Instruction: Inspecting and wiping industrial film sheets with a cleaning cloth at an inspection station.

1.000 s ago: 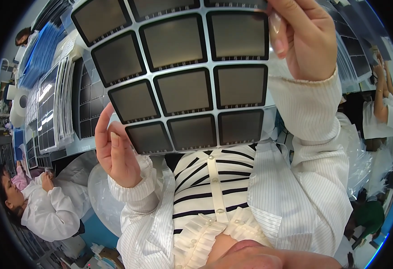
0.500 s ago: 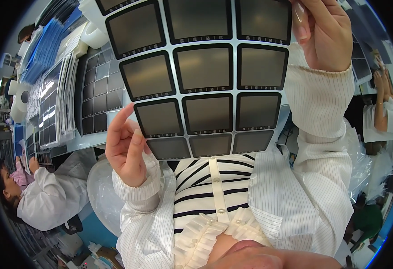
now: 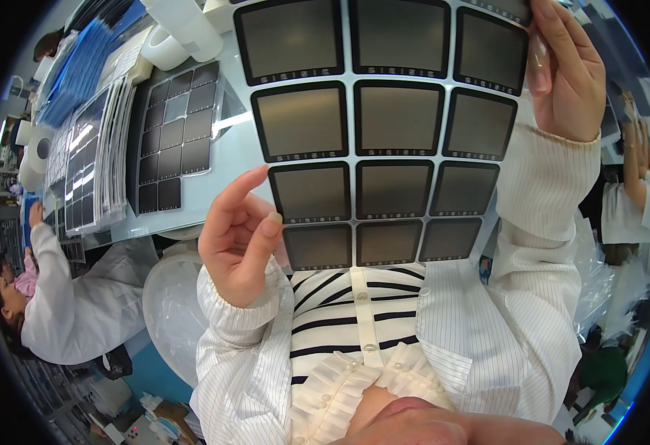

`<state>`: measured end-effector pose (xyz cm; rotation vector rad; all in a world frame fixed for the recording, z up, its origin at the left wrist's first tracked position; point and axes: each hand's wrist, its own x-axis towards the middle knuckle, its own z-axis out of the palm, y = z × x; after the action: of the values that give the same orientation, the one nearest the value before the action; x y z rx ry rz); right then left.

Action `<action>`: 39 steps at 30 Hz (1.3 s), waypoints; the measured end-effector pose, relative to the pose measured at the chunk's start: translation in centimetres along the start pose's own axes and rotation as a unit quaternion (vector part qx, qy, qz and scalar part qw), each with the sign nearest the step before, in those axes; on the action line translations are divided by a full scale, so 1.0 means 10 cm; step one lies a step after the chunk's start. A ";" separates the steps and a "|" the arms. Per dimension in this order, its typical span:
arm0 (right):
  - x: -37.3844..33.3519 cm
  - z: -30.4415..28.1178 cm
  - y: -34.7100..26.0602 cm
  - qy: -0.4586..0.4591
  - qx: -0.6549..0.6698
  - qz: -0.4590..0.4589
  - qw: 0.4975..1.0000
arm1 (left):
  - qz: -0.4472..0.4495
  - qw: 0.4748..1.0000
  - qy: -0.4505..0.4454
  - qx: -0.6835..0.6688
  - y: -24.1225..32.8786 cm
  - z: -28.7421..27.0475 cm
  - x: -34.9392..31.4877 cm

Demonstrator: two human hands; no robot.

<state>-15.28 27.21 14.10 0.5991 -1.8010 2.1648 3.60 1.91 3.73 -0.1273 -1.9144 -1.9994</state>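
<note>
Since a second ago the sheet of dark panels [image 3: 384, 126] sits nearer your face. Your right hand [image 3: 566, 70] pinches its 2 o'clock corner. Your left hand [image 3: 239, 237], fingers loosely curled, touches its 8 o'clock edge.

A clear, flat sheet [image 3: 384, 126] bearing a grid of dark grey rounded-square panels with black borders, three across, is held up facing the camera, its upper right edge pinched in the right grip [image 3: 566, 70], its lower left edge just beside the half-curled left grip [image 3: 239, 237].
</note>
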 end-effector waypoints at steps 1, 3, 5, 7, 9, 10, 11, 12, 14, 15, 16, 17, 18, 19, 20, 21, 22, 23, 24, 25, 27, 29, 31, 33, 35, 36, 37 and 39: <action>0.01 0.00 0.00 0.012 0.003 0.001 1.000 | -0.002 1.000 -0.012 0.000 0.01 0.01 0.00; 0.03 -0.01 0.00 0.023 -0.002 0.002 1.000 | -0.010 1.000 -0.011 -0.013 0.02 0.04 0.01; 0.04 -0.04 0.00 0.037 -0.021 0.004 0.999 | -0.018 0.999 -0.011 -0.026 0.02 0.06 0.03; 0.06 -0.06 0.02 0.037 -0.023 0.006 0.999 | -0.030 0.998 -0.016 -0.044 0.02 0.08 0.03; 0.08 -0.09 0.03 0.037 -0.027 0.007 0.999 | -0.031 0.999 -0.018 -0.038 0.04 0.11 0.05; 0.10 -0.11 0.02 0.033 -0.024 0.005 0.999 | -0.031 0.999 -0.021 -0.033 0.05 0.12 0.06; 0.12 -0.11 0.02 0.029 -0.022 0.003 0.999 | -0.031 0.999 -0.020 -0.032 0.05 0.12 0.08; 0.14 -0.10 0.02 0.028 -0.021 0.004 0.999 | -0.027 0.999 -0.025 -0.027 0.06 0.12 0.09; 0.23 -0.07 0.01 0.049 -0.029 -0.002 0.998 | -0.022 0.999 -0.027 -0.020 0.07 0.11 0.12; 0.27 -0.07 -0.02 0.049 -0.029 -0.003 0.998 | -0.010 0.999 -0.032 -0.033 0.08 0.12 0.16; 0.31 -0.06 -0.04 0.037 -0.022 -0.007 0.999 | 0.003 0.998 -0.037 -0.045 0.08 0.12 0.19; 0.35 -0.06 -0.07 0.025 -0.014 -0.011 1.000 | 0.004 0.998 -0.037 -0.046 0.08 0.12 0.21; 0.39 -0.06 -0.09 0.014 -0.005 -0.015 1.000 | 0.015 0.998 -0.044 -0.051 0.08 0.11 0.23; 0.44 -0.08 -0.11 0.002 -0.002 -0.020 1.000 | 0.026 0.997 -0.051 -0.056 0.08 0.11 0.25; 0.49 -0.09 -0.12 0.002 -0.002 -0.021 1.000 | 0.027 0.997 -0.051 -0.056 0.09 0.12 0.25; 0.54 -0.10 -0.13 0.003 0.008 -0.025 1.000 | 0.028 0.998 -0.039 -0.039 0.10 0.13 0.26; 0.57 -0.11 -0.15 0.003 0.019 -0.028 0.999 | 0.029 0.999 -0.026 -0.022 0.10 0.14 0.26; 0.59 -0.10 -0.16 0.003 0.019 -0.028 0.999 | 0.029 0.999 -0.026 -0.022 0.10 0.13 0.27; 0.61 -0.09 -0.18 0.003 0.023 -0.029 0.999 | 0.036 0.999 -0.028 -0.008 0.09 0.13 0.27; 0.63 -0.09 -0.19 0.004 0.026 -0.028 0.999 | 0.044 0.999 -0.029 0.007 0.09 0.12 0.28; 0.67 -0.11 -0.17 -0.020 0.031 -0.029 0.999 | 0.035 0.999 -0.031 0.007 0.13 0.10 0.29; 0.70 -0.10 -0.16 -0.045 0.036 -0.028 0.998 | 0.026 0.999 -0.032 0.008 0.15 0.10 0.29; 0.72 -0.04 -0.17 -0.016 0.023 -0.027 0.999 | 0.019 1.000 -0.019 0.007 0.18 0.11 0.30; 0.74 -0.04 -0.17 -0.035 0.029 -0.025 0.999 | 0.018 1.000 -0.012 0.003 0.19 0.11 0.31; 0.76 -0.04 -0.19 -0.053 0.034 -0.025 0.998 | 0.017 1.000 -0.006 -0.002 0.20 0.11 0.32; 0.77 -0.03 -0.18 -0.056 0.033 -0.028 0.997 | 0.023 1.000 0.002 0.002 0.20 0.11 0.33; 0.78 -0.01 -0.18 -0.060 0.032 -0.032 0.997 | 0.029 1.000 0.009 0.006 0.20 0.11 0.33; 0.78 0.02 -0.18 -0.068 0.036 -0.028 0.997 | 0.031 0.999 0.015 0.006 0.20 0.08 0.32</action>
<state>-21.35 26.91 19.35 0.8228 -1.7548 2.2081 1.13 2.07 6.63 -0.1506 -1.8809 -1.9386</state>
